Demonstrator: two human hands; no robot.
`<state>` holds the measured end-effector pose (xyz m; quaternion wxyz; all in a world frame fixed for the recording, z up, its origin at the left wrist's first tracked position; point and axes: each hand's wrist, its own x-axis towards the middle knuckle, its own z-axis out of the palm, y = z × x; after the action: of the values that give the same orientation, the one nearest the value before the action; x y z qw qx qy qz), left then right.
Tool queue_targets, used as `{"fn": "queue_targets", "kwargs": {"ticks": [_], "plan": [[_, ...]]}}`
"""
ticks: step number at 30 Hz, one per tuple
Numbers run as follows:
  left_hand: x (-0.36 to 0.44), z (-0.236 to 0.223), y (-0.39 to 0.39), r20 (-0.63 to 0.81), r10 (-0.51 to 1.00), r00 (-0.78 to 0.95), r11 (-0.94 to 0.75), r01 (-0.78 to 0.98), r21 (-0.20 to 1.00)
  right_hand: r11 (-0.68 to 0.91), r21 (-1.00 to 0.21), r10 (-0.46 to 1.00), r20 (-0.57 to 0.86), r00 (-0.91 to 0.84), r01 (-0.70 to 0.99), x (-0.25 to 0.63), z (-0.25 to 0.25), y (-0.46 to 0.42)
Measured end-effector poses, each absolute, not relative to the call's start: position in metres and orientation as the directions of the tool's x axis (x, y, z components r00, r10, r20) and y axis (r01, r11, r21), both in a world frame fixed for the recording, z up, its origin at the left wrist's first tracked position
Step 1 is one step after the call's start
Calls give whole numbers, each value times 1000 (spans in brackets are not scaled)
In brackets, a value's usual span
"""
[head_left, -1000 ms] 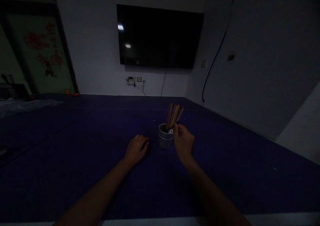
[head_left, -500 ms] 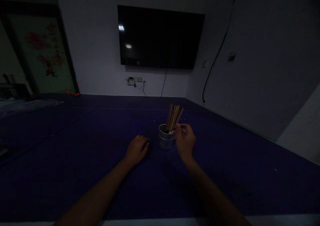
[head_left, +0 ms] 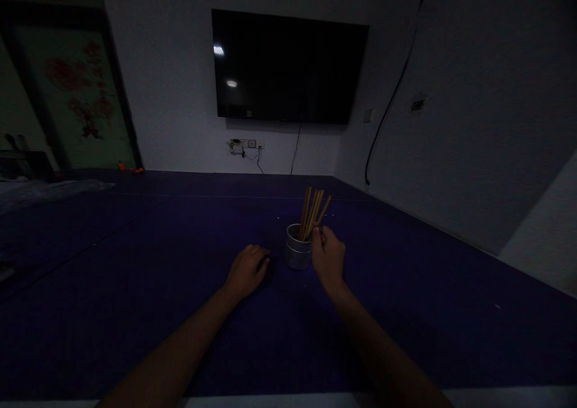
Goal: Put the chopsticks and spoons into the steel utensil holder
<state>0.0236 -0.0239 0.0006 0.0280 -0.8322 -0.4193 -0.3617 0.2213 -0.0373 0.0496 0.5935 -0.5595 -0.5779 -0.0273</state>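
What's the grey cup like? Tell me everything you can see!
The cup is round and grey, maybe metal, with a pale line around it below the rim and small marks lower down, too dark to make out. It stands upright on the blue surface, open at the top, with brown sticks poking out. The right hand is at its right side; I can't tell if they touch.
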Motion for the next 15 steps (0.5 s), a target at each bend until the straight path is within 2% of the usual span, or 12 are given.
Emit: {"fn": "queue_targets", "kwargs": {"ticks": [10, 13, 15], "plan": [[24, 0, -23, 612, 683, 399, -649, 715, 259, 382, -636, 633, 709, 312, 670, 220, 47, -35], [24, 0, -23, 608, 685, 401, -646, 720, 254, 402, -668, 607, 706, 363, 627, 217, 49, -38], [25, -1, -23, 608, 685, 400, -646, 721, 253, 439, -710, 555, 696, 456, 550, 220, 49, -37]]}}
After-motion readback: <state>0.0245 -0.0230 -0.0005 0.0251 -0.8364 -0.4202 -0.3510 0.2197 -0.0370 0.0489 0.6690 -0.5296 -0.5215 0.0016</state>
